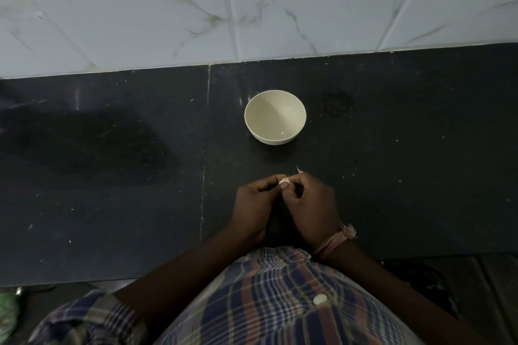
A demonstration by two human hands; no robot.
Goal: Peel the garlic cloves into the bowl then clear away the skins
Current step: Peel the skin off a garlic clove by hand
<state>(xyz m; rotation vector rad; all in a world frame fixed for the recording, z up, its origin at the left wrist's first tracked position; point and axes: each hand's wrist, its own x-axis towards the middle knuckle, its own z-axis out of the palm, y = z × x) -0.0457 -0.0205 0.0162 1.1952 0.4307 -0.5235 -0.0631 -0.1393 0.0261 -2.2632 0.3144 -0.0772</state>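
Nearest the camera is the person's plaid shirt [280, 297], with both forearms reaching forward over the near edge of the dark table [112, 176]. A frayed thread band [335, 241] is tied round the right wrist.

Just past the near edge, about midway along it, the two hands meet. The left hand [253, 204] has its fingers [265, 183] curled inward, and the thumb and forefinger pinch a small pale garlic clove [284, 182] at their tips. The right hand [311, 204] is curled too, its fingertips [294, 179] closed against the same clove from the other side, so the clove sits squeezed between the two hands, lifted clear of the table surface or very close to it; which cannot be told. A thin sliver of skin [298, 168] sticks up just beyond the right hand's fingertips; whether it is held or lying on the table cannot be told.

Farther on, toward the middle of the table and well apart from the hands, stands a cream bowl [275, 98], upright, its inside bare. Tiny pale flecks are scattered across the dark surface.

Along the far edge of the table rises a wall of white marbled tiles [252, 3].
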